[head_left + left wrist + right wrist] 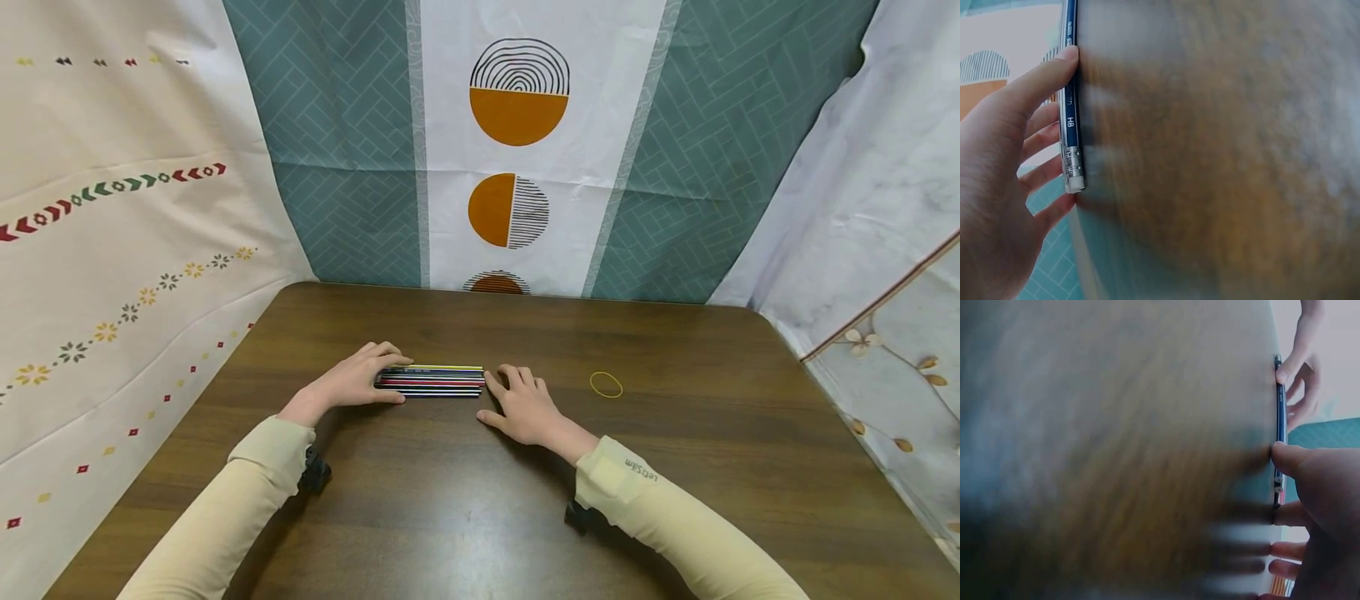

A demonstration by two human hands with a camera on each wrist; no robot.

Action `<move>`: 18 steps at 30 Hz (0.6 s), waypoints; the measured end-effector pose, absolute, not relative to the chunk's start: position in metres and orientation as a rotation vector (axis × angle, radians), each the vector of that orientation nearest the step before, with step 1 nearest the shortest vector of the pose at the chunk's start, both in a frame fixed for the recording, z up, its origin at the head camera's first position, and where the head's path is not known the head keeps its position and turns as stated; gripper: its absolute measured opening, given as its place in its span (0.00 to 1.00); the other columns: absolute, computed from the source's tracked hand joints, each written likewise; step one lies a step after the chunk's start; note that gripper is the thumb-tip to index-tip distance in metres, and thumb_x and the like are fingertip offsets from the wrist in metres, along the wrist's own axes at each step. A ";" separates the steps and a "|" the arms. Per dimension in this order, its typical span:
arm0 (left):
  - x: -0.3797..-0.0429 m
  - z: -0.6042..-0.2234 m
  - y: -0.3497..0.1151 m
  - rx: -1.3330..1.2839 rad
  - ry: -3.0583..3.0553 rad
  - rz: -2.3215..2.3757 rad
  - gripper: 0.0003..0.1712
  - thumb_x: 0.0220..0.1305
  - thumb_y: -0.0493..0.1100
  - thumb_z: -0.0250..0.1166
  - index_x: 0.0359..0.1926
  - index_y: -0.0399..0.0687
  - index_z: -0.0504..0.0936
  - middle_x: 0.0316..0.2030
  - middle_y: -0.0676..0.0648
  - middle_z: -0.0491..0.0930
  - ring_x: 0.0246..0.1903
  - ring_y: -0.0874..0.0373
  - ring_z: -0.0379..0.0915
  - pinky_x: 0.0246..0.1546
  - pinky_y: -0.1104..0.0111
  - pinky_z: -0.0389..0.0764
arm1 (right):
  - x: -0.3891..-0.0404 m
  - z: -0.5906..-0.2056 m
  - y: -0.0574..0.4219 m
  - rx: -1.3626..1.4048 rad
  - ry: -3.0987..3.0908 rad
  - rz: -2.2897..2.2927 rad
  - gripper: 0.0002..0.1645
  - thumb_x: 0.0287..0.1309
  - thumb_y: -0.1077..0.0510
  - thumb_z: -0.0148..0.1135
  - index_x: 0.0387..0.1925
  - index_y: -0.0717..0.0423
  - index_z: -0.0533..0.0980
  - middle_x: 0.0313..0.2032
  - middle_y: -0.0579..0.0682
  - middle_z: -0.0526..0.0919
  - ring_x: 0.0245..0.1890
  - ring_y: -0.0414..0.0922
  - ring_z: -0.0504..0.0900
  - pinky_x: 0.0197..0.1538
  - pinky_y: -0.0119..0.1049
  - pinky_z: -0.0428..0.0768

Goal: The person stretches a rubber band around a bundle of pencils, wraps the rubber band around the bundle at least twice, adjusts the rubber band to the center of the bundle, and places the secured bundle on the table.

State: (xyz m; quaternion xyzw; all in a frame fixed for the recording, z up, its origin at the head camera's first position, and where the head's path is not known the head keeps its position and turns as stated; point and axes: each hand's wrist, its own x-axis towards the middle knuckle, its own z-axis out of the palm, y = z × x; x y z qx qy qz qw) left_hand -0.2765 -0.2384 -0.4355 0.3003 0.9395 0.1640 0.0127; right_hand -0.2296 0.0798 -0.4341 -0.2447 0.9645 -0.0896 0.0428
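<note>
1. Counter (465, 483): dark brown wood grain, rounded far corners, filling the lower and middle frame in my head view. A pale patch of glare lies at its lower centre. In both wrist views I get its surface mostly as a brown blur.
2. Pencils (442, 382): a row lying side by side on the counter, just left of the frame's centre, running left to right. Yellow shows along the far edge, red nearer the middle, dark blue elsewhere. The left wrist view lets me read "HB" on one, with a white eraser at its end. I cannot make an exact count.
3. Left hand (360, 377): grip closed about the left end of the row, thumb along the near edge, fingers along the far edge.
4. Right hand (527, 410): grip loose, fingers spread, index fingertip at the right end of the row; I cannot tell whether it touches.
5. Yellow ring (591, 381): thin, flat on the counter, right of centre, apart from the right hand.
6. Room: a teal and white cloth (348, 125) hangs behind the counter, with orange and black-lined circles down its white panel. Cream cloth (112, 292) with small coloured motifs covers the left of frame; pale marbled cloth (862, 208) with a flowering branch covers the right.
7. Both sleeves (217, 517) are pale yellow.
</note>
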 end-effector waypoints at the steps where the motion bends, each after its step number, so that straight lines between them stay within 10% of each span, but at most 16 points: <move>1: -0.277 -0.436 -0.239 0.936 2.929 0.510 0.36 0.56 0.59 0.72 0.63 0.50 0.78 0.55 0.46 0.74 0.52 0.51 0.67 0.52 0.54 0.73 | -0.229 -0.434 0.079 -0.747 2.945 -0.274 0.43 0.68 0.34 0.52 0.75 0.51 0.59 0.72 0.60 0.59 0.70 0.59 0.59 0.64 0.58 0.65; 10: -0.277 -0.438 -0.239 0.908 2.917 0.546 0.39 0.55 0.59 0.73 0.65 0.51 0.75 0.58 0.45 0.73 0.55 0.51 0.66 0.55 0.53 0.73 | -0.222 -0.432 0.079 -0.734 2.928 -0.269 0.44 0.68 0.33 0.50 0.76 0.50 0.57 0.74 0.58 0.57 0.71 0.59 0.58 0.65 0.59 0.64; 18: -0.266 -0.444 -0.240 0.671 2.754 0.926 0.53 0.61 0.58 0.68 0.77 0.44 0.51 0.75 0.36 0.52 0.74 0.36 0.43 0.68 0.35 0.53 | -0.215 -0.431 0.078 -0.758 2.923 -0.277 0.43 0.69 0.33 0.50 0.75 0.51 0.58 0.74 0.59 0.57 0.71 0.59 0.58 0.65 0.59 0.64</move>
